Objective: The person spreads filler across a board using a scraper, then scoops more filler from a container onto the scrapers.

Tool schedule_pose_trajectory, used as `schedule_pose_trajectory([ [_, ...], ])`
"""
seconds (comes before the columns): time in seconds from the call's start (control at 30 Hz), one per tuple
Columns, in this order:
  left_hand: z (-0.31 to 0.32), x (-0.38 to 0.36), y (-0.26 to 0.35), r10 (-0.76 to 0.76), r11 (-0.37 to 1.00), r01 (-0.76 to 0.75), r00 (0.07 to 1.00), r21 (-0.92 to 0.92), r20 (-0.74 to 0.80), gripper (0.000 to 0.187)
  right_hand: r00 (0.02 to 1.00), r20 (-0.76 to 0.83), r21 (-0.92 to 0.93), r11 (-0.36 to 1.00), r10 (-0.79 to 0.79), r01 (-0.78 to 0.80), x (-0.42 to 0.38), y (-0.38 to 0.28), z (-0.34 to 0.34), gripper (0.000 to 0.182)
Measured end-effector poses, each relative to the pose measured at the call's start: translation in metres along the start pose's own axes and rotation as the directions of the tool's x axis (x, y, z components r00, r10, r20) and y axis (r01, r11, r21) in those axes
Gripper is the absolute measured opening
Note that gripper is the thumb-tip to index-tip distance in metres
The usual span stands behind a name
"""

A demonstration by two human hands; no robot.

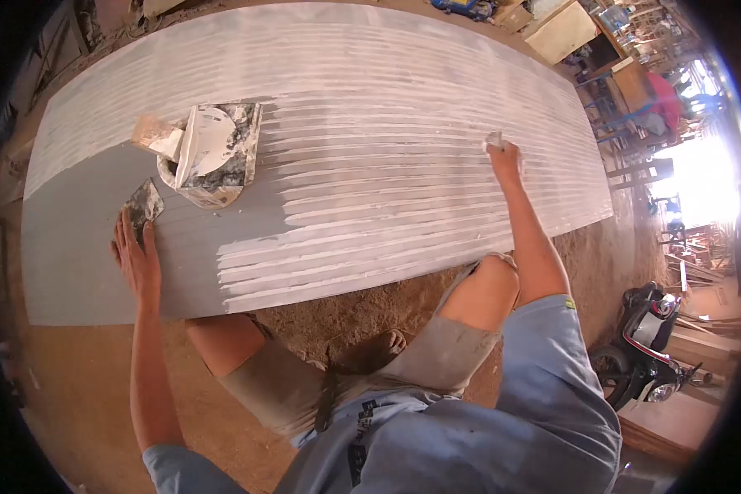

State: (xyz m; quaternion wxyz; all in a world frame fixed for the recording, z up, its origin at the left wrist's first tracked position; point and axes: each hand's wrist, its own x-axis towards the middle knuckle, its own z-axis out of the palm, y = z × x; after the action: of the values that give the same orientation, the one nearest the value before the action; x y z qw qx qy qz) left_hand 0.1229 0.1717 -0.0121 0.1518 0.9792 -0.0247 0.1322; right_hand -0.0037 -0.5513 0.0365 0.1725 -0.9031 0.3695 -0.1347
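Observation:
A large grey panel (74,280) lies before me, banded with many white putty stripes. My left hand (137,262) rests flat at its left end, fingers stretched and thumb apart. Its fingertips touch a putty-stained scraper blade (146,202) lying on the bare grey part. Just beyond stands a putty tub (210,195) with a smeared flat board (210,144) across its top. Beside the board a putty-coated wide blade (160,138) sticks out to the left. Over the striped right side, my right hand (506,162) is closed around a small white-smeared scraper (493,141), mostly hidden by the fingers.
My knees (482,292) are close to the panel's near edge, above the dirt floor (337,317). A motorcycle (646,346) is parked at the right, near stacked boards (704,350). Wooden furniture (630,82) and workshop clutter stand past the panel's far right corner.

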Motion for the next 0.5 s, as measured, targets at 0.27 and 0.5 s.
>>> schedule_pose_trajectory([
  [0.27,-0.005,0.002,0.002,0.006,1.000,-0.005,1.000,-0.019,0.030,0.058,0.992,-0.113,-0.139,0.989,-0.059,0.043,-0.005,-0.016,0.022,0.041],
  [0.5,0.003,-0.020,0.055,-0.005,0.893,-0.041,0.995,-0.448,-0.101,0.089,0.977,0.088,-0.044,0.980,-0.192,0.196,-0.038,-0.083,0.038,0.040],
])
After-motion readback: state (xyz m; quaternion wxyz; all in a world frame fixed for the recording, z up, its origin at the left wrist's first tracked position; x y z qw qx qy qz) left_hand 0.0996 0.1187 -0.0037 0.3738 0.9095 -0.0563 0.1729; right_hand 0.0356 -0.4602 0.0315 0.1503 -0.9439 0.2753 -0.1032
